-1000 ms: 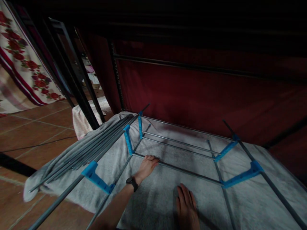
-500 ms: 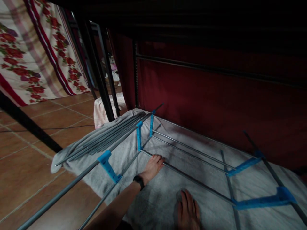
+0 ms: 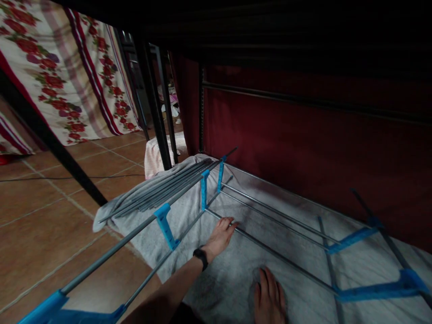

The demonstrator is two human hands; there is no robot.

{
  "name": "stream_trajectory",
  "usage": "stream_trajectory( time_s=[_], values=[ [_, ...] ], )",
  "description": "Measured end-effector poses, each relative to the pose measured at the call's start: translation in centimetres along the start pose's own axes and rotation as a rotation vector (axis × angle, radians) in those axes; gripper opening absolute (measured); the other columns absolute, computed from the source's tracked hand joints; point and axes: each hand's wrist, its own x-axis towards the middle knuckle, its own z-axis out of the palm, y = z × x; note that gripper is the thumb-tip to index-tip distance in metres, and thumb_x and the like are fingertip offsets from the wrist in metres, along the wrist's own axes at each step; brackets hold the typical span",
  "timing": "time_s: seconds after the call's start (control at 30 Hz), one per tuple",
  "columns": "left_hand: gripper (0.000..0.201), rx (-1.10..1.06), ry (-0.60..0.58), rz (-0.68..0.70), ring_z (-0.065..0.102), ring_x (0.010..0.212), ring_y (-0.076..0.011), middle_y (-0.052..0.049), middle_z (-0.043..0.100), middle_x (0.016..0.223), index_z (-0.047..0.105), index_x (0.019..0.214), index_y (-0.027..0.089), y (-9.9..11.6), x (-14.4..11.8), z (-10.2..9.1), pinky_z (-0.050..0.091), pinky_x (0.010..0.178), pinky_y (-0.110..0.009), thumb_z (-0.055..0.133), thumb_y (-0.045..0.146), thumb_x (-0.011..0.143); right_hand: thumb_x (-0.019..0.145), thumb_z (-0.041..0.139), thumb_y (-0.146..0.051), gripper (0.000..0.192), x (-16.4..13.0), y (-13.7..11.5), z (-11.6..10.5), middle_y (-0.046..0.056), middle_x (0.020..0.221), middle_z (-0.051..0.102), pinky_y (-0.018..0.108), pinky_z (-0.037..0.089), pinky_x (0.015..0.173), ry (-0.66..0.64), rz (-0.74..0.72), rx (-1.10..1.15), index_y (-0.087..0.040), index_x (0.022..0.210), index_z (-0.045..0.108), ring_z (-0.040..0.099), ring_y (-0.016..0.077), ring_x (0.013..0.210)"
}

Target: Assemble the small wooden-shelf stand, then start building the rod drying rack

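Left hand curls over a grey rod of the half-built rack, fingers wrapped round it near its end – holding it down on the grey cloth. Just past the grip, blue connectors stand upright; spare rods lie bundled beyond. Right hand rests flat and open on the cloth, nearer the body, gripping nothing. The step looks like seating this rod – next it likely needs a firm push toward the connector.
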Motion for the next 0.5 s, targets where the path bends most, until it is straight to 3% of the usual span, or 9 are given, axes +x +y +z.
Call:
stream_trajectory(
  time_s=[0.27, 0.5],
  values=[
    [0.04, -0.065, 0.002, -0.162, 0.051, 0.124, -0.0239, -0.009, 0.051, 0.135, 0.057, 0.128, 0.031, 1.4, -1.4, -1.2, 0.046, 0.106, -0.041, 0.042, 0.017, 0.094, 0.1, 0.025, -0.045, 0.053, 0.0, 0.4, 0.3, 0.018, 0.12, 0.065, 0.045, 0.041, 0.095, 0.064, -0.055, -0.014, -0.014, 0.12, 0.062, 0.062, 0.0261, 0.107],
    [0.035, 0.098, -0.102, -0.232, 0.053, 0.121, -0.0256, -0.012, 0.055, 0.132, 0.06, 0.124, 0.025, 1.6, -5.6, -0.6, 0.045, 0.105, -0.043, 0.046, 0.018, 0.092, 0.099, 0.033, -0.041, 0.044, -0.2, 0.5, 0.3, 0.017, 0.12, 0.065, 0.046, 0.043, 0.091, 0.095, -0.045, 0.012, -0.017, 0.121, 0.064, 0.064, 0.0272, 0.103]
  ],
)
